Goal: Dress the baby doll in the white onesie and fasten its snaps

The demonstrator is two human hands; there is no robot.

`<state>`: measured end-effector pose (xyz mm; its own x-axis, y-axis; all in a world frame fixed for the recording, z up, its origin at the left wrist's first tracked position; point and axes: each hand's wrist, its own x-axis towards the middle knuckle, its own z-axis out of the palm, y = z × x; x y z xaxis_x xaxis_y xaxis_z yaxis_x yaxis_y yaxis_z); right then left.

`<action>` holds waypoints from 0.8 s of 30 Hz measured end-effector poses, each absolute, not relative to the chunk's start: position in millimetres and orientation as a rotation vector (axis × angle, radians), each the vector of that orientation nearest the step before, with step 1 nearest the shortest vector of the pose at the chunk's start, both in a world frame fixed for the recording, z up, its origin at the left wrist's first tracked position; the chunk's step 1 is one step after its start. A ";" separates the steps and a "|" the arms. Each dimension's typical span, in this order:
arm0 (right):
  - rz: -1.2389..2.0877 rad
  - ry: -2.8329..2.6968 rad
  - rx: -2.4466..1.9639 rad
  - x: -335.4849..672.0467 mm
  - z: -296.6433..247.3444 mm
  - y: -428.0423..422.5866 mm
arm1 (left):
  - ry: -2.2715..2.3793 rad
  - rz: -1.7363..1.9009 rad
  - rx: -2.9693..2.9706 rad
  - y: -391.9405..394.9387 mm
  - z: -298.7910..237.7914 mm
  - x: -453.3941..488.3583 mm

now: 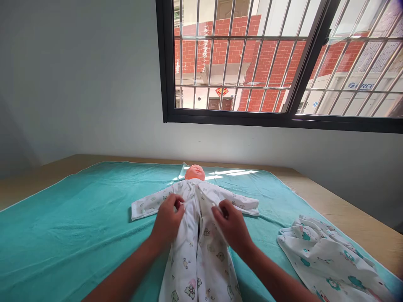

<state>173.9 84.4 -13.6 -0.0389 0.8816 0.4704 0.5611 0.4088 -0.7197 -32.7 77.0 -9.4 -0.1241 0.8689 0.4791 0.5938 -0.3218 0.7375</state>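
A baby doll (pixel 195 173) lies on its back with its head toward the wall, dressed in a white baby romper (pixel 190 256) with small animal prints. The romper's sleeves stretch out to both sides, and a front seam runs down its middle. Over the left chest, my left hand (pixel 170 216) is closed in a pinch on the romper's front edge. Across from it, my right hand (pixel 231 222) pinches the other front edge and lifts it slightly. Whether ties or snaps are between the fingers is too small to tell.
Under the doll a teal blanket (pixel 78 226) covers most of the wooden table (pixel 340 203). A crumpled white printed cloth (pixel 333 260) lies at the right. Behind the table are a grey wall (pixel 94 84) and a barred window (pixel 233 116).
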 end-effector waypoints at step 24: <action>0.167 -2.349 -1.114 134.2 29.0 156.9 | 2.299 0.788 2.147 113.3 -41.0 -104.4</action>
<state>134.2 156.9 29.0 -0.5192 0.7497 0.4103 0.6842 0.6523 -0.3261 -104.4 113.3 -41.0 -0.1204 0.9116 0.3931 0.9610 0.0078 0.2765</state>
